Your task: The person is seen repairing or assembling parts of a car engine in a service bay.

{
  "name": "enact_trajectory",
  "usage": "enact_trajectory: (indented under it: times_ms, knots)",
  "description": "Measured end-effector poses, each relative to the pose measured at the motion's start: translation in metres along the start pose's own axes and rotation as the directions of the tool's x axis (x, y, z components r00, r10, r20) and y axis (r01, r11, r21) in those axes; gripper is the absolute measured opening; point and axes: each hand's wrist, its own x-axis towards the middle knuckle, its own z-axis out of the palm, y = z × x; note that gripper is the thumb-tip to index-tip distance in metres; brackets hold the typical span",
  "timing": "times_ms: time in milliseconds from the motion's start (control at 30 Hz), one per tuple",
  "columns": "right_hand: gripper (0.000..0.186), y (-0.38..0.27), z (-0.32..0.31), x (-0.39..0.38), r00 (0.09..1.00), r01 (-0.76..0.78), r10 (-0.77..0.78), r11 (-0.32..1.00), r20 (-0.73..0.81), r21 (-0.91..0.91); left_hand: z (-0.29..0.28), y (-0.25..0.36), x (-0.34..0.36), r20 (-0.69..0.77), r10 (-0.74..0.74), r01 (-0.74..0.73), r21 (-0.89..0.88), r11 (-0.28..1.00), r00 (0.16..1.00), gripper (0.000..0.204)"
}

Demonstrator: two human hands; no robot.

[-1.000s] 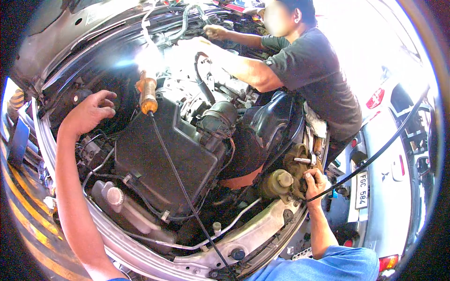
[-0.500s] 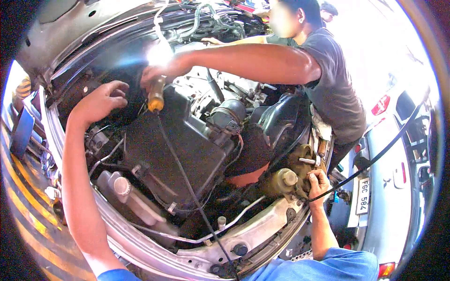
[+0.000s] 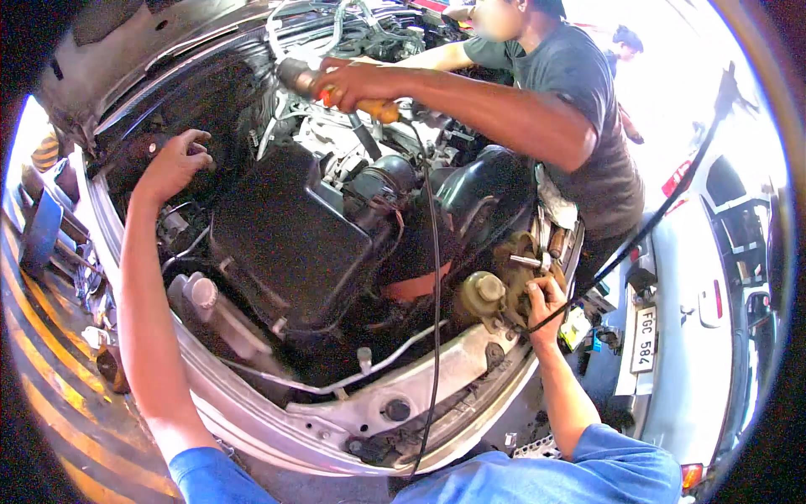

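Note:
My left hand (image 3: 178,165) hovers over the dark left side of the engine bay with fingers apart and slightly curled, holding nothing visible. My right hand (image 3: 547,304) is closed at the right front edge of the bay, its thumb and fingers pinched together; what sits in them is hidden. Just above it a shiny metal rod (image 3: 527,261) sticks out, and a yellowed reservoir with a round cap (image 3: 487,290) stands to its left. A co-worker's hand (image 3: 357,84) grips a work lamp with an orange handle (image 3: 379,110) above the engine.
The lamp's black cord (image 3: 435,277) hangs across the bay to the front edge. A black air box (image 3: 290,239) fills the middle. The co-worker (image 3: 571,109) leans in from the right. Another black cable (image 3: 642,235) slants past my right hand. A silver car (image 3: 688,336) stands to the right.
The co-worker's lamp has swung up and right, away from my left hand, and its cord has shifted right. The view has shifted slightly. My right hand stays at the same spot on the car.

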Motion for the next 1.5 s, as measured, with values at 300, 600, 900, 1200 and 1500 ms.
enact_trajectory:
  times_ms: [300,600,900,1200,1500]
  knots:
    - [0.012,0.0,-0.006,0.002,1.0,0.016,-0.017,0.997,0.006,0.07,0.032,0.043,-0.069,-0.29,-0.043,0.036,-0.029,0.999,0.956,0.044]
    - [0.009,0.017,-0.014,0.007,0.979,0.029,-0.087,0.954,0.182,0.299,0.065,0.12,-0.198,-0.592,-0.133,0.444,0.419,0.792,0.795,0.058]
    - [0.007,0.018,-0.037,0.035,0.805,0.1,-0.351,0.876,0.479,0.472,0.117,0.128,-0.24,-0.765,-0.488,0.873,0.195,0.448,0.421,0.092]
    - [0.011,0.03,-0.069,0.093,0.759,0.066,-0.402,0.831,0.512,0.553,0.083,0.062,-0.261,-0.664,-0.667,0.862,-0.067,0.503,0.337,0.088]
    - [0.018,0.085,-0.052,0.128,0.92,0.239,-0.333,0.893,0.206,0.381,0.086,0.098,-0.246,-0.653,-0.726,0.914,-0.126,0.385,0.216,0.08]
